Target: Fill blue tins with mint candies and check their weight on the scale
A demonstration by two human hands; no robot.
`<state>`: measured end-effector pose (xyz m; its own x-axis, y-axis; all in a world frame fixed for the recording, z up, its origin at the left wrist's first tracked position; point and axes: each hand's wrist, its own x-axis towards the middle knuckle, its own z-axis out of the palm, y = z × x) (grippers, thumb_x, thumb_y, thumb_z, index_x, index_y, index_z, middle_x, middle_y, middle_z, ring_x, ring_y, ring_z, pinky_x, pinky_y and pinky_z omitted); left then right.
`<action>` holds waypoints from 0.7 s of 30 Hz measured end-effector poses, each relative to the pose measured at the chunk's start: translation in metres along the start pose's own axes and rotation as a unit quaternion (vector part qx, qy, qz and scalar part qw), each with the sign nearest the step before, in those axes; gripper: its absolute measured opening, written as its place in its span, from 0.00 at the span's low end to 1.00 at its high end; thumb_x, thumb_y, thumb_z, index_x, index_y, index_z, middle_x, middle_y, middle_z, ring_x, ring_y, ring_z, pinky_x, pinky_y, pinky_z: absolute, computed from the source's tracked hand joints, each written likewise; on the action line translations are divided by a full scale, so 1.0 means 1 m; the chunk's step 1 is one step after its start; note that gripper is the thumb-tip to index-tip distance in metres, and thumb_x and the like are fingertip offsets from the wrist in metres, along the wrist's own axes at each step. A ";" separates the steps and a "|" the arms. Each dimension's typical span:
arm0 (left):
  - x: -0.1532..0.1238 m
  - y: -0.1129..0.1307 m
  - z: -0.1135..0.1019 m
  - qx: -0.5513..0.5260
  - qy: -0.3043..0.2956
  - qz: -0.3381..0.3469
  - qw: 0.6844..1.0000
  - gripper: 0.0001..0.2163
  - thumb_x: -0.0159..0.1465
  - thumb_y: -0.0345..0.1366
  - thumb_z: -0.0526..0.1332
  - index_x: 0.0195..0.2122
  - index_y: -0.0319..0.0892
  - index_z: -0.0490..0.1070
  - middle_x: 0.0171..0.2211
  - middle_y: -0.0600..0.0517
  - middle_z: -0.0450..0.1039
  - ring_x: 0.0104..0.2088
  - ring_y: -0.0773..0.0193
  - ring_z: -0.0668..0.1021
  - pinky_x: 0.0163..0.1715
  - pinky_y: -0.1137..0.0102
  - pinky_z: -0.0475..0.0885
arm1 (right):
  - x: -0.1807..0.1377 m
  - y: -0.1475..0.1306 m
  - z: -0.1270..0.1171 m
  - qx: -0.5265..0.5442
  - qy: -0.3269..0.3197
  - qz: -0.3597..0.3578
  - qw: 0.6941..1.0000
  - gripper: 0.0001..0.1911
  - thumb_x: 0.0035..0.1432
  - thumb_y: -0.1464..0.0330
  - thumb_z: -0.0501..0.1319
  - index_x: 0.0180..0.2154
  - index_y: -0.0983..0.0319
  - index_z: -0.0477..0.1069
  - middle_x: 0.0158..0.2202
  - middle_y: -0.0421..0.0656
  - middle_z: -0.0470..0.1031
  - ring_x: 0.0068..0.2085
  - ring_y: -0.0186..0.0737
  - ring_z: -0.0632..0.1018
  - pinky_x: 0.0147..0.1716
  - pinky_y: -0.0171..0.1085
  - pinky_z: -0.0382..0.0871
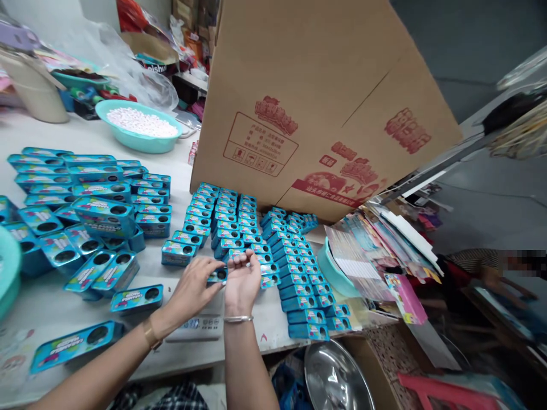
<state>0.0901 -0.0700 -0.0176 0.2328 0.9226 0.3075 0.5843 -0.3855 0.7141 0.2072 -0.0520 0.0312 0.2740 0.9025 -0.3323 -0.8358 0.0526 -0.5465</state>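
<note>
My left hand [192, 291] is closed with thumb and fingers around a small blue tin [219, 275] that has a dark round hole in its top. Right beside it, my right hand [243, 285] is turned palm up with its fingers curled in. What lies inside those fingers, if anything, is too small to make out. Ahead of both hands, rows of similar blue tins [226, 233] stand close together on the white table [183, 171]. To the left is a looser heap of blue tins [105, 213], some stacked on others.
A turquoise bowl [137, 139] of small pale pieces stands at the back left. One large printed cardboard box [325, 85] rises behind the rows. Papers [363, 250] cover a turquoise basin at the right. Below the table edge sits a shiny metal bowl [337, 376].
</note>
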 end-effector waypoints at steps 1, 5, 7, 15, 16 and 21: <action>0.000 0.001 0.000 0.003 0.000 -0.001 1.000 0.17 0.59 0.35 0.62 0.50 0.45 0.70 0.46 0.47 0.72 0.48 0.54 0.72 0.49 0.58 0.67 | 0.003 -0.002 -0.001 0.011 0.006 0.012 1.000 0.04 0.58 0.67 0.56 0.31 0.59 0.67 0.23 0.33 0.64 0.25 0.29 0.68 0.29 0.32 0.67; 0.001 0.000 0.000 0.008 -0.001 -0.006 1.000 0.17 0.60 0.39 0.61 0.50 0.45 0.70 0.46 0.47 0.72 0.48 0.54 0.71 0.49 0.58 0.67 | 0.010 -0.008 -0.005 0.036 0.016 0.020 0.999 0.03 0.57 0.68 0.56 0.31 0.59 0.66 0.23 0.32 0.62 0.23 0.29 0.66 0.26 0.32 0.65; 0.000 -0.002 0.001 0.007 -0.001 -0.002 1.000 0.16 0.61 0.39 0.61 0.50 0.45 0.70 0.46 0.47 0.72 0.48 0.54 0.72 0.49 0.58 0.67 | 0.010 -0.006 -0.006 0.043 0.018 0.015 0.999 0.03 0.57 0.68 0.56 0.31 0.59 0.65 0.22 0.32 0.62 0.23 0.29 0.66 0.26 0.31 0.65; 0.001 0.000 0.002 0.100 -0.001 0.020 0.995 0.29 0.59 0.36 0.60 0.62 0.43 0.57 0.55 0.42 0.68 0.56 0.48 0.68 0.57 0.50 0.60 | 0.012 0.004 0.009 0.039 0.003 0.011 0.999 0.03 0.57 0.67 0.55 0.32 0.59 0.64 0.22 0.32 0.62 0.23 0.28 0.66 0.26 0.31 0.65; 0.001 0.001 -0.001 0.100 0.000 0.026 0.995 0.31 0.60 0.39 0.61 0.64 0.43 0.55 0.56 0.42 0.67 0.57 0.48 0.67 0.58 0.50 0.60 | 0.013 -0.001 0.008 0.045 -0.002 0.013 0.999 0.03 0.57 0.67 0.55 0.32 0.59 0.64 0.22 0.32 0.62 0.23 0.28 0.66 0.26 0.31 0.65; -0.006 -0.004 -0.041 0.049 0.027 0.037 0.998 0.30 0.63 0.49 0.59 0.63 0.42 0.56 0.59 0.42 0.65 0.58 0.52 0.67 0.58 0.57 0.63 | 0.018 -0.042 -0.014 0.062 -0.020 -0.002 0.998 0.01 0.55 0.69 0.57 0.32 0.59 0.64 0.24 0.32 0.62 0.23 0.27 0.66 0.26 0.30 0.65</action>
<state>0.0545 -0.0743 0.0039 0.2368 0.8890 0.3919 0.6418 -0.4460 0.6239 0.2537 -0.0434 0.0374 0.2601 0.9184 -0.2981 -0.8880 0.1063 -0.4473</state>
